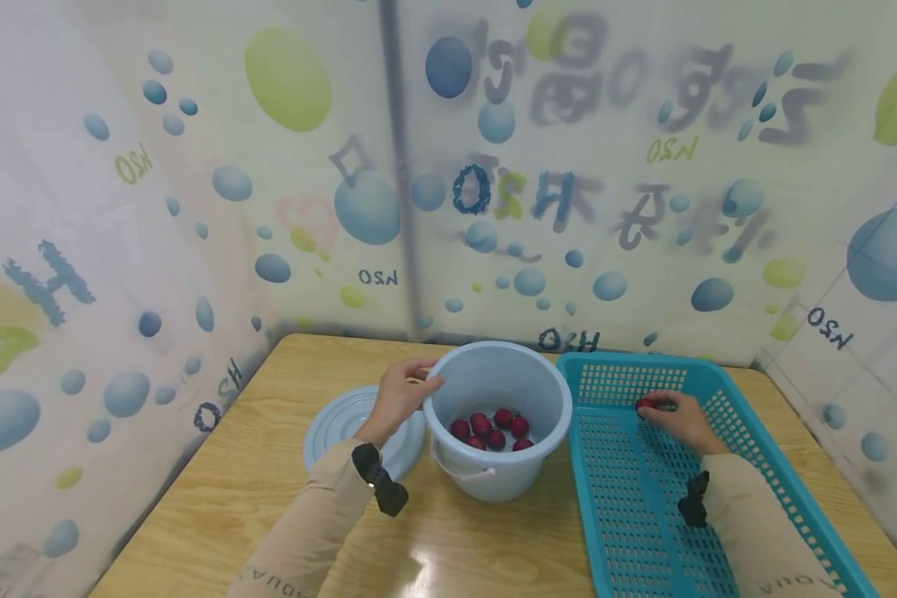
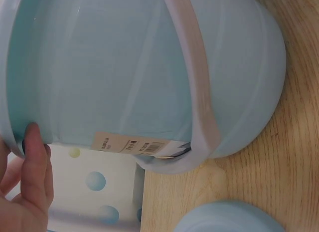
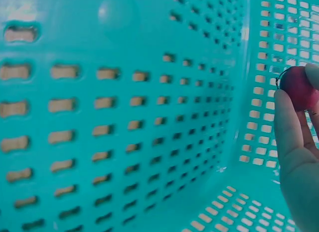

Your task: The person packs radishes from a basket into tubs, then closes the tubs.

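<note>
A light blue bucket [image 1: 497, 477] stands upright on the table, with several dark red round fruits [image 1: 482, 426] on its bottom. My left hand [image 1: 399, 399] grips the left side of its rim; in the left wrist view the fingers [image 2: 34, 162] curl around the rim's edge. The bucket's handle [image 2: 192, 67] hangs down along the outside wall. Inside the turquoise basket [image 1: 590, 515], toward its far end, my right hand [image 1: 680, 419] pinches one dark red round fruit [image 3: 298, 87] between thumb and fingers. A thin dark stem seems to show on that fruit.
A light blue round lid [image 1: 325, 432] lies on the wooden table [image 1: 232, 490] left of the bucket, partly behind my left forearm. The perforated basket stands close to the bucket's right side. A printed curtain [image 1: 456, 274] hangs behind the table.
</note>
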Demonstrator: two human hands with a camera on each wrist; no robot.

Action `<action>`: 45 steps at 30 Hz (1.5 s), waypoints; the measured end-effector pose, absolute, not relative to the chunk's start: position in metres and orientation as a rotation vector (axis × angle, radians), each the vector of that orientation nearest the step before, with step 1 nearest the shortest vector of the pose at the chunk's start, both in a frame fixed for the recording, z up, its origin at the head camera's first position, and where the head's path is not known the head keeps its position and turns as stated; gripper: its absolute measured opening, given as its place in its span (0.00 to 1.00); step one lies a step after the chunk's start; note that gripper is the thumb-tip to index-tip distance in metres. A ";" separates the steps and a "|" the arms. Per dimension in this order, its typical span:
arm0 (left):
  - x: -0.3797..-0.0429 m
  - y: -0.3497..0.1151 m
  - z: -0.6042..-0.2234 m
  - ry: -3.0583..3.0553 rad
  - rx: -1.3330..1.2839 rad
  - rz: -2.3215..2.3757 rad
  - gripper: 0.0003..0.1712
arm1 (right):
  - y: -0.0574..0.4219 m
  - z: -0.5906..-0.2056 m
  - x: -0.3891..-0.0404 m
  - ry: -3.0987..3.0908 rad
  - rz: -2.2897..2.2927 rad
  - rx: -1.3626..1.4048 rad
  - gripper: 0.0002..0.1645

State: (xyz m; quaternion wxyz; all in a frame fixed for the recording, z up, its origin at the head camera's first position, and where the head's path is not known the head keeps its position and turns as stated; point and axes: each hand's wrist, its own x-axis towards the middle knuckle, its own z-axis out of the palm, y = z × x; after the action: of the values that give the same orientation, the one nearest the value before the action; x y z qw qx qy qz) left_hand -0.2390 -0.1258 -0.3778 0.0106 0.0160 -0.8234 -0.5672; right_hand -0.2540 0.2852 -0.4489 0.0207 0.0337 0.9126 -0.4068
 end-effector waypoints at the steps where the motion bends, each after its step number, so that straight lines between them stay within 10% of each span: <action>1: -0.239 -0.126 -0.378 -2.566 0.050 -1.772 0.19 | 0.284 -0.447 -0.254 2.833 -1.267 0.099 0.28; 23: -0.239 -0.126 -0.378 -2.561 0.035 -1.782 0.19 | 0.330 -0.524 -0.330 3.002 -1.355 -0.184 0.33; 33: -0.239 -0.126 -0.378 -2.553 0.036 -1.787 0.19 | 0.288 -0.444 -0.281 2.841 -1.508 -0.331 0.28; 45: -0.239 -0.125 -0.379 -2.548 0.033 -1.783 0.19 | 0.290 -0.454 -0.303 2.820 -1.596 -0.438 0.24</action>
State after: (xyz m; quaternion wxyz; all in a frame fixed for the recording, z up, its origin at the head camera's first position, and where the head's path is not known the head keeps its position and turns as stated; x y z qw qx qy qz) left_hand -0.2389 -0.1252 -0.3786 0.0158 0.0106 -0.8191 -0.5733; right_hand -0.3032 0.2898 -0.4537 -0.0640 -0.1337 0.8607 -0.4871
